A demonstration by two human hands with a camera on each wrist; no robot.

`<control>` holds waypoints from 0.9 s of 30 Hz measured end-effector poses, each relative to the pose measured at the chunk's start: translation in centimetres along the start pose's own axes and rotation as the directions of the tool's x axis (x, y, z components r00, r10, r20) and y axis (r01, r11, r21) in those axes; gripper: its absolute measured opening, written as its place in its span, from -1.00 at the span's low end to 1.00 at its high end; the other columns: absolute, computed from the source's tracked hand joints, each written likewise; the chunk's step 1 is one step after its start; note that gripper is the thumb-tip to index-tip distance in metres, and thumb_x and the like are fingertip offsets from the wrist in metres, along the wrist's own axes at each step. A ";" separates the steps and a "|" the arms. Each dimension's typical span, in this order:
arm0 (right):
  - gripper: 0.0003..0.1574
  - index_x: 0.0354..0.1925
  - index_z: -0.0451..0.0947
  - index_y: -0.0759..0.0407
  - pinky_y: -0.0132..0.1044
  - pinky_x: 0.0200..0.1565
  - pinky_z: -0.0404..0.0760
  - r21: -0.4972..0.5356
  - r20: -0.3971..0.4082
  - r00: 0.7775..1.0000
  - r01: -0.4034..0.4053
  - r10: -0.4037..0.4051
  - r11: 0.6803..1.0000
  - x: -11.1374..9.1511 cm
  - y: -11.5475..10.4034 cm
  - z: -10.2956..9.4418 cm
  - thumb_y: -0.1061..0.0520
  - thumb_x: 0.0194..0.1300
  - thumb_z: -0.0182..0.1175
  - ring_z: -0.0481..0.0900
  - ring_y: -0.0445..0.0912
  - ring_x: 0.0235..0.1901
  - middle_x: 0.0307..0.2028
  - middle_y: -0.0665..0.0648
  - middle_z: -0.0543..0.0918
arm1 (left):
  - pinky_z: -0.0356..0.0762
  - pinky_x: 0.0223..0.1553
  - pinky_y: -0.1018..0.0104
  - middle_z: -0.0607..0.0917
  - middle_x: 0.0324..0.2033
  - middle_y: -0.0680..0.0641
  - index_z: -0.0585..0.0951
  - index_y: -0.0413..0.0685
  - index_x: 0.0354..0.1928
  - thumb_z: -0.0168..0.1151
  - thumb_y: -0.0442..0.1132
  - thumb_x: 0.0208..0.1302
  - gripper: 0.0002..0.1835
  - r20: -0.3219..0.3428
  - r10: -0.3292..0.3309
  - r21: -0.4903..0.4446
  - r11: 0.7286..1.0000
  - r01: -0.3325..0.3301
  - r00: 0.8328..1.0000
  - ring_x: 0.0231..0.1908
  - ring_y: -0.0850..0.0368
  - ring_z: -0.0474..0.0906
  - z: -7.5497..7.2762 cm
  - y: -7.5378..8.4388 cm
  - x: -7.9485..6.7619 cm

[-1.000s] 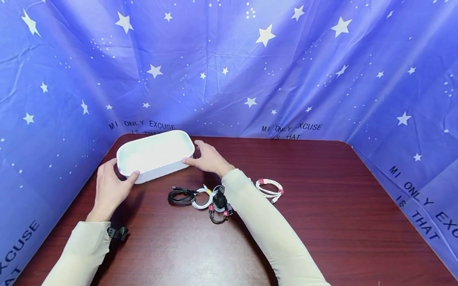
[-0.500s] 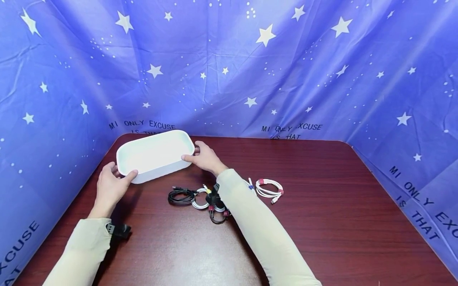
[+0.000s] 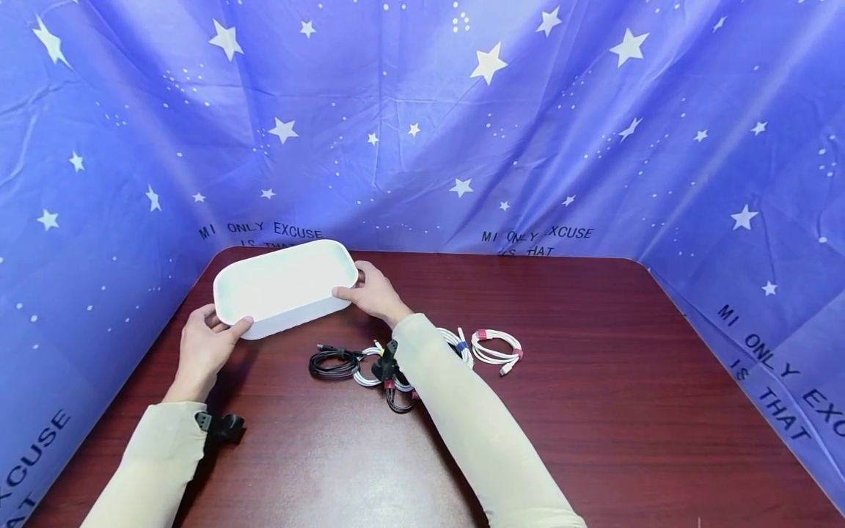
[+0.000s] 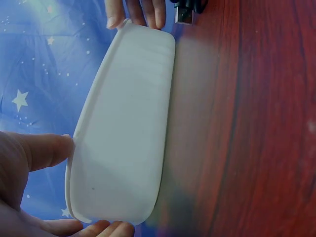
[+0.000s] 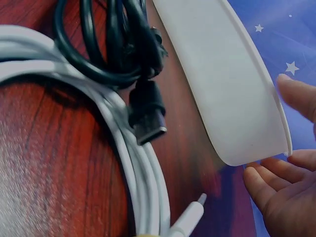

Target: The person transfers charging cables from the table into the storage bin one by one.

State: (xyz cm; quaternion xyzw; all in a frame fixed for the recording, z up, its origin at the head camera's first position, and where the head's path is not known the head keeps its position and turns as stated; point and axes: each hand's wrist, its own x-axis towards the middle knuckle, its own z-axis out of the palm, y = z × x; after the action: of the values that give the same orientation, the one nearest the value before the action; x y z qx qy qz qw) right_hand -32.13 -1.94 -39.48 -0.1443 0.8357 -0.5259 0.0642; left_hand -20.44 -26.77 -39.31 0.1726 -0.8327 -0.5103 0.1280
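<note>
A white oblong plastic box (image 3: pixel 284 286) with rounded corners stands at the table's back left, its inside facing up. My left hand (image 3: pixel 201 348) holds its left end, thumb on the near side and fingers round the end. My right hand (image 3: pixel 378 293) grips the right end the same way. In the left wrist view, the left thumb (image 4: pixel 52 149) presses at the rim of the box (image 4: pixel 123 113). The right wrist view has the right thumb (image 5: pixel 298 96) by the rim and the fingers (image 5: pixel 276 180) against the end of the box.
Coiled cables lie before the box: a black one (image 3: pixel 333 363), a white one (image 3: pixel 364 381), and a small black one with red ties (image 3: pixel 398 405). Behind the right sleeve (image 3: pixel 462 396) are white coils, one with a blue tie (image 3: pixel 461 345). A starry blue curtain (image 3: pixel 396 169) surrounds the table (image 3: pixel 627 411).
The right forearm has shifted left, uncovering more of the blue-tied white cable. Both hands have adjusted slightly at the ends of the box, which stays nearly in place.
</note>
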 end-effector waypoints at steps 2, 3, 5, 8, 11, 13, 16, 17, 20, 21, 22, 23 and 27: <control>-0.16 0.30 0.26 0.19 -0.34 -0.06 0.52 -0.023 -0.021 1.000 -0.012 0.011 1.000 0.0 0.0 0.1 0.00 0.15 0.36 0.55 -0.11 -0.01 0.03 0.14 0.58 | 0.37 -0.29 0.71 0.48 0.15 -0.31 0.19 -0.35 0.34 0.31 -0.23 0.18 -0.24 0.003 -0.008 -0.029 1.000 0.008 1.000 -0.01 0.12 0.50 0.2 -0.1 0.1; -0.17 0.30 0.26 0.17 -0.33 -0.05 0.52 -0.033 -0.029 0.999 -0.018 0.017 0.999 -0.1 0.0 0.1 -0.01 0.16 0.35 0.54 -0.12 -0.01 0.03 0.13 0.58 | 0.37 -0.28 0.71 0.47 0.16 -0.31 0.18 -0.33 0.35 0.31 -0.24 0.18 -0.23 0.003 -0.010 -0.045 0.999 0.010 1.000 0.01 0.11 0.50 0.2 -0.2 0.1; -0.19 0.30 0.26 0.15 -0.32 -0.04 0.52 -0.039 -0.039 0.999 -0.027 0.026 0.999 -0.1 -0.1 0.2 -0.02 0.18 0.33 0.54 -0.12 0.00 0.03 0.12 0.57 | 0.38 -0.28 0.70 0.46 0.16 -0.30 0.17 -0.32 0.35 0.32 -0.24 0.18 -0.23 0.000 -0.013 -0.059 0.998 0.012 1.000 0.03 0.08 0.49 0.3 -0.3 0.2; -0.19 0.31 0.25 0.15 -0.31 -0.02 0.51 -0.017 -0.033 0.999 -0.030 0.029 0.999 -0.1 -0.2 0.3 0.01 0.18 0.33 0.54 -0.11 0.03 0.06 0.13 0.56 | 0.38 -0.29 0.71 0.47 0.16 -0.30 0.19 -0.32 0.35 0.32 -0.26 0.17 -0.24 -0.014 -0.013 -0.065 0.998 0.013 1.000 0.01 0.09 0.49 0.3 -0.4 0.2; -0.19 0.31 0.24 0.16 -0.32 -0.02 0.52 0.009 -0.027 0.999 -0.037 0.037 0.999 -0.1 -0.2 0.5 0.05 0.17 0.34 0.54 -0.10 0.04 0.07 0.14 0.55 | 0.38 -0.29 0.71 0.47 0.16 -0.30 0.19 -0.32 0.35 0.31 -0.26 0.17 -0.24 -0.018 -0.016 -0.061 0.998 0.015 1.000 0.00 0.11 0.49 0.2 -0.4 0.1; -0.18 0.31 0.23 0.16 -0.33 -0.02 0.52 0.019 -0.028 0.999 -0.038 0.039 0.999 -0.1 -0.2 0.5 0.06 0.17 0.34 0.54 -0.10 0.04 0.08 0.14 0.55 | 0.38 -0.28 0.71 0.47 0.17 -0.30 0.19 -0.32 0.35 0.32 -0.26 0.17 -0.24 -0.016 -0.017 -0.064 0.998 0.015 1.000 0.01 0.10 0.49 0.2 -0.4 0.1; -0.18 0.32 0.23 0.15 -0.33 -0.03 0.53 0.035 -0.032 0.999 -0.036 0.037 0.999 -0.1 -0.2 0.6 0.08 0.17 0.35 0.54 -0.10 0.03 0.07 0.14 0.56 | 0.38 -0.28 0.71 0.46 0.17 -0.30 0.19 -0.31 0.36 0.32 -0.26 0.17 -0.23 -0.016 -0.018 -0.066 0.998 0.017 1.000 0.02 0.07 0.49 0.3 -0.4 0.1; -0.18 0.32 0.23 0.15 -0.33 -0.04 0.53 0.043 -0.031 0.999 -0.035 0.037 0.998 -0.1 -0.2 0.6 0.08 0.16 0.35 0.54 -0.10 0.02 0.06 0.14 0.56 | 0.38 -0.28 0.71 0.47 0.16 -0.30 0.19 -0.31 0.36 0.32 -0.26 0.17 -0.24 -0.018 -0.018 -0.067 0.998 0.017 1.000 0.02 0.07 0.49 0.3 -0.4 0.1; -0.17 0.32 0.23 0.16 -0.33 -0.05 0.54 0.059 -0.032 0.999 -0.039 0.041 0.997 -0.1 -0.2 0.7 0.09 0.16 0.35 0.55 -0.11 0.01 0.05 0.14 0.57 | 0.38 -0.29 0.71 0.46 0.16 -0.30 0.19 -0.31 0.36 0.32 -0.27 0.17 -0.23 -0.018 -0.019 -0.067 0.998 0.018 1.000 0.02 0.07 0.49 0.3 -0.4 0.1; -0.17 0.32 0.23 0.16 -0.33 -0.05 0.54 0.063 -0.034 0.999 -0.041 0.043 0.997 -0.1 -0.2 0.7 0.09 0.16 0.35 0.55 -0.10 0.01 0.05 0.14 0.57 | 0.38 -0.28 0.70 0.46 0.16 -0.30 0.19 -0.31 0.36 0.32 -0.26 0.17 -0.23 -0.017 -0.019 -0.067 0.998 0.018 1.000 0.02 0.07 0.49 0.3 -0.4 0.1; -0.17 0.32 0.23 0.16 -0.33 -0.05 0.54 0.063 -0.035 0.998 -0.042 0.044 0.997 -0.1 -0.2 0.7 0.10 0.16 0.35 0.55 -0.10 0.01 0.05 0.14 0.57 | 0.38 -0.28 0.70 0.46 0.17 -0.30 0.18 -0.30 0.36 0.31 -0.26 0.18 -0.23 -0.017 -0.019 -0.068 0.998 0.018 1.000 0.02 0.08 0.49 0.3 -0.4 0.1; -0.17 0.32 0.23 0.17 -0.33 -0.05 0.54 0.063 -0.035 0.998 -0.043 0.045 0.997 -0.1 -0.2 0.8 0.10 0.16 0.35 0.55 -0.10 0.02 0.05 0.15 0.56 | 0.38 -0.28 0.70 0.46 0.17 -0.29 0.19 -0.30 0.36 0.31 -0.26 0.18 -0.24 -0.017 -0.018 -0.067 0.998 0.017 1.000 0.02 0.09 0.48 0.3 -0.4 0.1; -0.16 0.32 0.22 0.21 -0.33 -0.04 0.54 0.073 -0.036 0.998 -0.042 0.044 0.996 0.1 -0.1 0.8 0.11 0.15 0.35 0.53 -0.07 0.06 0.09 0.18 0.53 | 0.38 -0.27 0.70 0.46 0.16 -0.29 0.20 -0.30 0.35 0.30 -0.26 0.18 -0.25 -0.018 -0.012 -0.073 0.997 0.011 1.000 0.00 0.13 0.49 0.4 -0.5 0.0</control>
State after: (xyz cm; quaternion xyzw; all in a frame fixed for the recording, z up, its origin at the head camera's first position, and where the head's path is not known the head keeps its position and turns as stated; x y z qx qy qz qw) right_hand -31.95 -2.67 -39.77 -0.1138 0.8201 -0.5571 0.0648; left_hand -20.53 -26.70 -39.89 0.1773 -0.8114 -0.5394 0.1389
